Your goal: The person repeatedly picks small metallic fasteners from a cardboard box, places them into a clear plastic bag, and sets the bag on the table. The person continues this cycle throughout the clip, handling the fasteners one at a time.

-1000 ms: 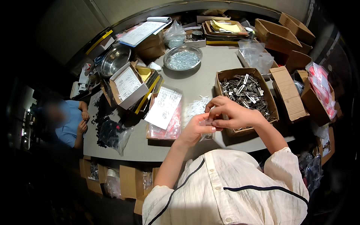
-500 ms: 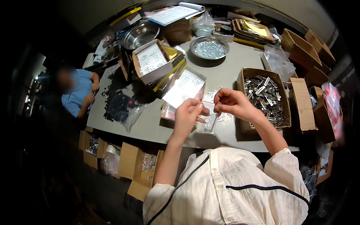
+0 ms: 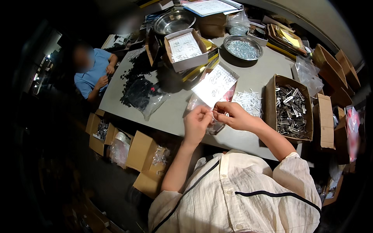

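Note:
My left hand (image 3: 197,123) and my right hand (image 3: 237,117) meet above the table's near edge, with fingertips pinched close together. Between them is what looks like a small clear plastic bag (image 3: 214,127), hanging below the fingers and partly hidden by them. Its contents cannot be made out. Just beyond my hands, a white card with handwriting (image 3: 215,86) lies on an open box of pinkish plastic bags (image 3: 230,94). A pile of small white pieces (image 3: 248,101) spreads to the right of the card. Further right, a cardboard box (image 3: 269,110) holds many metal clips (image 3: 290,112).
A steel bowl of small shiny parts (image 3: 243,48) stands at the back, left of it an empty steel bowl (image 3: 175,22). Black pieces and a plastic bag (image 3: 145,97) cover the left side. A person in blue (image 3: 91,72) sits there. Open cartons (image 3: 142,151) stand below the table edge.
The view has swung so the table appears farther right. My hands have come together from apart; the red line and the metal piece between them no longer show.

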The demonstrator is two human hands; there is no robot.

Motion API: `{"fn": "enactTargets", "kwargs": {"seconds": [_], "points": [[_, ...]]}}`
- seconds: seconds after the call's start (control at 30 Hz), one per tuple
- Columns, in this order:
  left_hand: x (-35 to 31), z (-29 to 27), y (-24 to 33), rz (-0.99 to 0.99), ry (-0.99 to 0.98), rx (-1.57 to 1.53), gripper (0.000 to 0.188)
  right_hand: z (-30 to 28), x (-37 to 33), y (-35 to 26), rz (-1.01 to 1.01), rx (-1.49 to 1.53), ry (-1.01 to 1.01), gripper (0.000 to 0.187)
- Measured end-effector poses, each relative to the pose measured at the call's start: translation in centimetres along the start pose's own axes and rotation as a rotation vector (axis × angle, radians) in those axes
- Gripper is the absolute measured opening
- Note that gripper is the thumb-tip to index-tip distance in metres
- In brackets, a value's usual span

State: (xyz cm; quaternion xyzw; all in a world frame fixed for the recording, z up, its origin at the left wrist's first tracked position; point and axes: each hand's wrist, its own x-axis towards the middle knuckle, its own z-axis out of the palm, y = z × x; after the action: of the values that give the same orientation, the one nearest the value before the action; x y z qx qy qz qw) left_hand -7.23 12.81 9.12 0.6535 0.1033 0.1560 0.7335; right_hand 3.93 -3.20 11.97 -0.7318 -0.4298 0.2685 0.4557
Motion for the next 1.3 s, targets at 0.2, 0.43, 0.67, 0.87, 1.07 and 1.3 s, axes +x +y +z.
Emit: {"fn": "enactTargets", "kwargs": {"seconds": [0.2,0.43,0.67,0.87,1.07,1.3], "points": [[-0.4,-4.9,-1.9,-0.163,0.078,-0.293,0.012,0.9,2.0,-1.0,0.020,0.030,-0.038,0.011],[-2.1,-9.9,-4.8,-0.308,0.046,-1.090,0.019,1.3,3.9,3.8,-0.024,-0.200,0.115,0.017],[-6.1,-16.7,-12.3,-0.280,0.291,-1.433,0.027,2.5,4.5,12.3,-0.016,-1.270,0.127,0.037],[-8.5,-21.0,-15.5,-0.251,0.557,-1.615,0.022,2.7,5.5,14.8,-0.077,-1.093,0.085,0.019],[-12.4,-25.8,-20.6,-0.261,1.260,-0.995,0.031,1.7,3.8,13.3,-0.104,-0.998,0.254,0.033],[-12.9,-23.8,-20.8,-0.354,1.142,-0.585,0.042,3.3,6.0,15.0,-0.096,-1.070,0.296,0.023]]}}
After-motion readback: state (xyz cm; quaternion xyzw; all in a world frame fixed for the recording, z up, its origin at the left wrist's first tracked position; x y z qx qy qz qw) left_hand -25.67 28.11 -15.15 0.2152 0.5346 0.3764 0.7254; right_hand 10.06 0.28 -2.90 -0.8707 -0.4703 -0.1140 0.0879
